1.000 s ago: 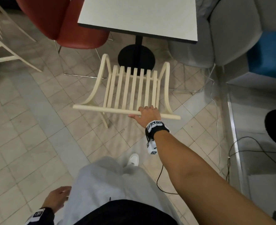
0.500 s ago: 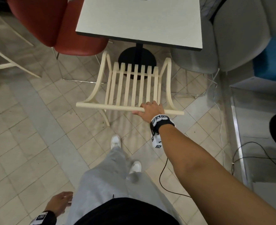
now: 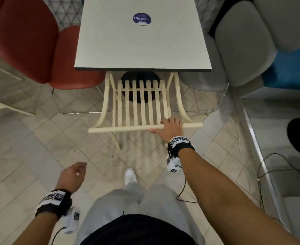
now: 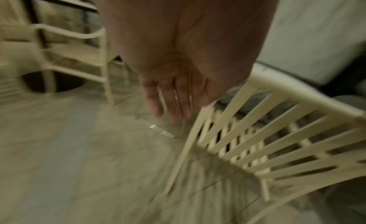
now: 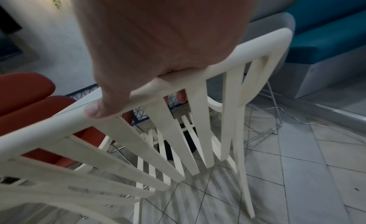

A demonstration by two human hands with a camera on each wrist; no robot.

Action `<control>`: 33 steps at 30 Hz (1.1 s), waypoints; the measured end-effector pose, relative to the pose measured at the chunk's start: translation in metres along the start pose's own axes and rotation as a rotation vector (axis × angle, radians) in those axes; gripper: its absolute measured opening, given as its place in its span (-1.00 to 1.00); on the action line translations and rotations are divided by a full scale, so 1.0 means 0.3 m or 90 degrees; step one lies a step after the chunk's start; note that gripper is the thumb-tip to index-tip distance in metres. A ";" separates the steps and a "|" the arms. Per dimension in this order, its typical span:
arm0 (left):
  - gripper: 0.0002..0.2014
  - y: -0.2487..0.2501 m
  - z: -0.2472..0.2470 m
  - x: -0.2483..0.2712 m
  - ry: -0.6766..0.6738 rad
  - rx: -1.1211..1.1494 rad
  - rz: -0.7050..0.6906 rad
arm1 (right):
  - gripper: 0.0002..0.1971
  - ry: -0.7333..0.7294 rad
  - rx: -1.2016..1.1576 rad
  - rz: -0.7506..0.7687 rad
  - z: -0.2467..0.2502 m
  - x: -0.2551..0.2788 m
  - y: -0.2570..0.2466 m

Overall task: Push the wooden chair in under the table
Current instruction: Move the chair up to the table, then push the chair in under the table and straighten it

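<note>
A cream slatted wooden chair [image 3: 140, 103] stands at the near edge of the pale square table [image 3: 142, 43], its seat front tucked under the tabletop. My right hand [image 3: 170, 128] grips the right part of the chair's top rail [image 3: 124, 128]. In the right wrist view the thumb lies along the near face of the top rail [image 5: 198, 70] and the fingers curl over behind it. My left hand [image 3: 74, 175] hangs free at my left side, holding nothing. In the blurred left wrist view its fingers [image 4: 170, 100] are loosely extended beside the chair [image 4: 277, 133].
A red upholstered chair [image 3: 39, 48] stands left of the table and a grey one [image 3: 241, 46] right of it, with a blue bench [image 3: 290, 68] beyond. The table's black round base [image 3: 140, 78] sits under the seat slats. Cables [image 3: 278, 167] trail across the floor at right.
The chair has slid forward until its seat front went under the table edge, my right hand going with it. I stepped closer and my left hand rose forward.
</note>
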State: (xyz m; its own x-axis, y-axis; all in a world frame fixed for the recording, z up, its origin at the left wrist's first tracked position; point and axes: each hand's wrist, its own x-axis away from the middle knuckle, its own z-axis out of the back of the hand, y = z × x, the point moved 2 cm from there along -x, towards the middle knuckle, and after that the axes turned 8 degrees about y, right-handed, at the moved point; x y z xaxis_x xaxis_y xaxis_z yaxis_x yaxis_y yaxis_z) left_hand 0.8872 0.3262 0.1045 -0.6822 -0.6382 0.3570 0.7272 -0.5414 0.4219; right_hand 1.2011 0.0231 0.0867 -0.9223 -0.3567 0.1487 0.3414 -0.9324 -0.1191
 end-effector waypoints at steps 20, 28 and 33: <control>-0.48 0.531 -0.124 -0.392 0.158 -0.218 -0.356 | -0.40 0.149 -0.031 0.077 -0.007 -0.034 0.235; -0.39 0.660 -0.107 -0.605 0.072 -0.235 -0.311 | -0.16 0.103 -0.061 0.070 0.049 -0.254 0.250; -0.29 0.697 -0.106 -0.657 0.015 -0.269 -0.255 | -0.16 0.032 -0.060 0.079 0.051 -0.328 0.265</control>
State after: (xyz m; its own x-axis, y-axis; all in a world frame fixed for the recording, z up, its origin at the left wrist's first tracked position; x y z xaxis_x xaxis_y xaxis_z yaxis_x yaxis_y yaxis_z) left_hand 1.1761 0.3213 0.0958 -0.9120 -0.3474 0.2180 0.3829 -0.9116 0.1495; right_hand 1.3219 -0.0168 0.0778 -0.8829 -0.4630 0.0786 0.4368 -0.8710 -0.2248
